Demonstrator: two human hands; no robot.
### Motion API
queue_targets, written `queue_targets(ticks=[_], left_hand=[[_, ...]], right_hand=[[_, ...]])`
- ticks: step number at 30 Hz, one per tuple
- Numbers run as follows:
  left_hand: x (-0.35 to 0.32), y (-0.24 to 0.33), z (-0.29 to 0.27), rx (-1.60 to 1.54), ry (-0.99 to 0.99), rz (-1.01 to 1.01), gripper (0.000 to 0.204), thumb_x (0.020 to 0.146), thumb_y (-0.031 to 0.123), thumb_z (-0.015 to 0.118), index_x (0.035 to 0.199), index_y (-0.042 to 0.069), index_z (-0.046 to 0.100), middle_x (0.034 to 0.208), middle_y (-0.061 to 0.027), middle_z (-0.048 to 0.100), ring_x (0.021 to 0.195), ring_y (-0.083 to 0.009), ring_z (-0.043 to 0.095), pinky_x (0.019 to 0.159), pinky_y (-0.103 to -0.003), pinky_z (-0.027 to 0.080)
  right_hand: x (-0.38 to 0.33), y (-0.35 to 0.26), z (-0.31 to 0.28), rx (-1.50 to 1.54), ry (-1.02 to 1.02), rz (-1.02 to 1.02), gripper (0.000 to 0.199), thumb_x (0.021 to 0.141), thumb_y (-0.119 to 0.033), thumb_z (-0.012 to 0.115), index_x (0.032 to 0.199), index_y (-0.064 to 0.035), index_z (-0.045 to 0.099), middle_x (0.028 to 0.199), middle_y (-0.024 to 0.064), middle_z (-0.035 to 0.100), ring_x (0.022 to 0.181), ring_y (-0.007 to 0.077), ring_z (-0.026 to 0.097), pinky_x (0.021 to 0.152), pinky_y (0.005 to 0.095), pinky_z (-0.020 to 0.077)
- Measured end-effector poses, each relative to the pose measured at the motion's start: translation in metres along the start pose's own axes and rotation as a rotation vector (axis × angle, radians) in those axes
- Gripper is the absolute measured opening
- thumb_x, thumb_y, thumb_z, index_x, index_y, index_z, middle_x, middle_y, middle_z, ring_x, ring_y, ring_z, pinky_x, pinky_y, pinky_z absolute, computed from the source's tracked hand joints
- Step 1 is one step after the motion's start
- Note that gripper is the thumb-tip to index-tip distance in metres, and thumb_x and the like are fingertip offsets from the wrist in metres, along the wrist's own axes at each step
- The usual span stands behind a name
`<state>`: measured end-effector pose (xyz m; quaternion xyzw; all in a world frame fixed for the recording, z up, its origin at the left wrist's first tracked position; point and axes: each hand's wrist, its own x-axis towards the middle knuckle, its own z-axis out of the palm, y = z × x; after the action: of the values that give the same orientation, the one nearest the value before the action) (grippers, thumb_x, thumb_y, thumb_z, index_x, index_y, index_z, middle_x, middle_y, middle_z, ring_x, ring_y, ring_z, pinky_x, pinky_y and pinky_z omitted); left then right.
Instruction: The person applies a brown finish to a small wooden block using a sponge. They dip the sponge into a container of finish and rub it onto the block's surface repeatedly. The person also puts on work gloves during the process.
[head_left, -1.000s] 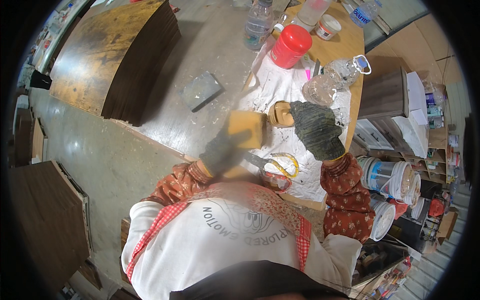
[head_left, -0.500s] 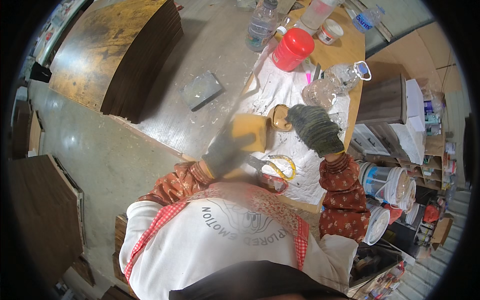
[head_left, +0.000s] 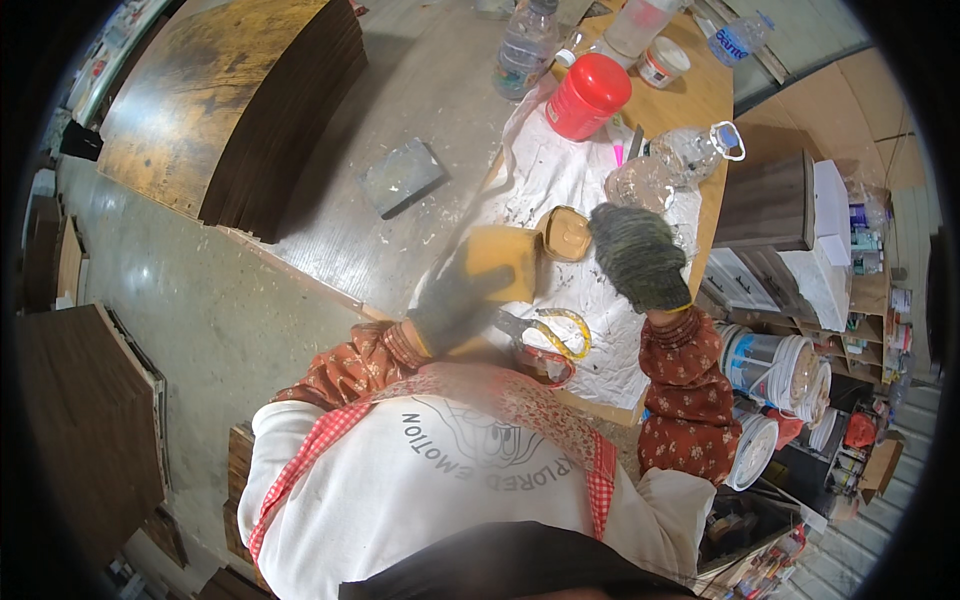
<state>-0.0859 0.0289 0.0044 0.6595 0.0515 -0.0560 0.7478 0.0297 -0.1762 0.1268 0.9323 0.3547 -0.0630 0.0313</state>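
My left hand [head_left: 450, 308], in a dark grey knit glove, grips a tan-yellow block-like piece [head_left: 500, 262], somewhat blurred. Its fingers lie across the near face of that piece. Just right of the piece sits a small rounded container [head_left: 565, 234] with brown paste in it. Beside this container, my right hand [head_left: 640, 258] is closed in a similar glove; whatever its fingers hold is hidden. Close to my body lies a tool with one yellow and one red looped handle [head_left: 565, 340], on the white cloth [head_left: 610, 345].
A red lidded jar [head_left: 590, 97], a clear bottle with a white handle [head_left: 665, 165] and a water bottle [head_left: 524, 50] stand beyond. A grey block [head_left: 402, 178] rests left of the cloth. Stacked brown boards [head_left: 285, 120] rise at far left. White buckets [head_left: 790, 370] stand at right.
My right hand has drawn slightly right, off the container of brown paste, and more of the container shows. My left hand and the tan-yellow piece stay nearly in place.
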Motion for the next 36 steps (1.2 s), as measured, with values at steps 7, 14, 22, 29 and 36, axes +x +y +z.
queue_targets(ticks=[7,14,22,29,36], left_hand=[[0.000,0.013,0.001,0.011,-0.036,0.008,0.040,0.068,0.003,0.064,0.105,0.019,0.058,0.116,-0.0105,0.055,0.112,-0.0298,0.051,0.103,-0.040,0.038],[-0.001,0.021,0.001,0.021,-0.053,-0.019,0.035,0.069,0.003,0.064,0.101,0.018,0.059,0.115,-0.0103,0.056,0.111,-0.0303,0.052,0.102,-0.040,0.039],[0.000,0.011,0.004,0.013,-0.038,0.036,0.039,0.069,-0.001,0.063,0.105,0.015,0.058,0.119,-0.0140,0.052,0.112,-0.0327,0.050,0.096,-0.040,0.042],[0.003,0.007,0.002,-0.063,-0.148,0.066,0.043,0.078,-0.003,0.058,0.119,0.007,0.050,0.121,-0.0147,0.049,0.115,-0.0326,0.047,0.097,-0.036,0.040],[0.001,0.007,0.005,-0.289,-0.108,0.002,0.042,0.078,-0.005,0.056,0.118,0.007,0.050,0.122,-0.0162,0.048,0.114,-0.0339,0.046,0.097,-0.037,0.039]], right_hand=[[-0.002,0.011,0.011,0.077,0.264,-0.234,0.020,0.080,-0.011,0.056,0.099,-0.0069,0.059,0.091,0.0107,0.059,0.084,0.0274,0.059,0.073,0.0382,0.0460],[0.001,0.011,0.017,0.028,0.064,-0.200,0.022,0.081,-0.011,0.055,0.102,-0.0067,0.062,0.096,0.0106,0.063,0.091,0.0284,0.060,0.080,0.0402,0.0466],[-0.001,0.008,0.014,0.052,0.076,-0.173,0.017,0.076,-0.014,0.059,0.092,-0.0084,0.056,0.075,0.0094,0.056,0.072,0.0279,0.059,0.064,0.0371,0.0454],[-0.007,0.009,0.002,-0.005,0.254,-0.126,0.017,0.079,-0.007,0.057,0.094,-0.0040,0.062,0.090,0.0122,0.060,0.085,0.0282,0.059,0.073,0.0402,0.0469],[-0.001,0.019,0.015,0.076,0.340,-0.344,0.014,0.079,-0.008,0.058,0.091,-0.0032,0.063,0.085,0.0125,0.063,0.080,0.0305,0.062,0.071,0.0397,0.0494]])
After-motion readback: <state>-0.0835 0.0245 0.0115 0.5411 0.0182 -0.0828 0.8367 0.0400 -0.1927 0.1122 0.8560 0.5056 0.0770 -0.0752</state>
